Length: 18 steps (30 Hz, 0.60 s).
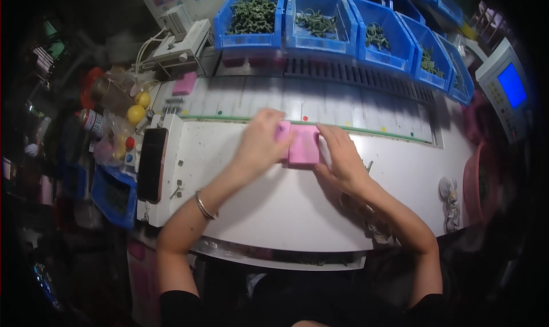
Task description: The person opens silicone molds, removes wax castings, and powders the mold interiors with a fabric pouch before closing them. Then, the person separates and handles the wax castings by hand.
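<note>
Over the white worktop [251, 212], two pink rubbery mould-like pieces lie side by side between my hands. My left hand [258, 144], a little smeared by motion, is closed on the narrower pink piece [282, 131], its thumb reaching across toward the wider one. That wider pink block [304, 147] rests against my right hand [342, 158], whose fingers and thumb grip its right edge. I cannot tell whether the two pieces are joined. The palm side of each hand is hidden.
Blue bins [320, 44] holding small green pieces line the back. A phone [153, 164] lies at the left, near yellow balls [136, 114] and a blue tray [114, 195]. To the right are a device with a blue screen [510, 86] and a pink bowl [477, 181].
</note>
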{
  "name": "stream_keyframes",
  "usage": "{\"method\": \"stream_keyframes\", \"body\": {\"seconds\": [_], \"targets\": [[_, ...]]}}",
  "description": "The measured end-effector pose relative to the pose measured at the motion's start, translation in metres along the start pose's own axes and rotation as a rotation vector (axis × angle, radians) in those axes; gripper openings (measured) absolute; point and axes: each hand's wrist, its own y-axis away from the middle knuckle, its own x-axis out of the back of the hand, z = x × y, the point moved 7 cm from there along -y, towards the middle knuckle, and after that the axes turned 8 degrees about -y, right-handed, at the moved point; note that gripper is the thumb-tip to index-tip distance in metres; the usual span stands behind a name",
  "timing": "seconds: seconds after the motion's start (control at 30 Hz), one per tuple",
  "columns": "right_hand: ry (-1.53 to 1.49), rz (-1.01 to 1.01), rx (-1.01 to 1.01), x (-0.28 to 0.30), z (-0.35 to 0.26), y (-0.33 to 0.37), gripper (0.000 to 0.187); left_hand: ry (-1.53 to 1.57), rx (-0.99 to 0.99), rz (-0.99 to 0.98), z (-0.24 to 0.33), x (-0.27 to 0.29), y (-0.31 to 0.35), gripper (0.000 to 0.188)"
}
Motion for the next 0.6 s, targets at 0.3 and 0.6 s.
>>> {"method": "stream_keyframes", "body": {"seconds": [0.3,0.6], "targets": [[-0.028,0.075,0.187,-0.016,-0.008,-0.013,0.076,-0.204,-0.235,0.062,0.045,-0.045,0.038,0.049],[0.084,0.114,0.250,0.011,-0.098,0.066,0.065,0.373,-0.092,-0.117,0.062,-0.037,0.082,0.069]]}}
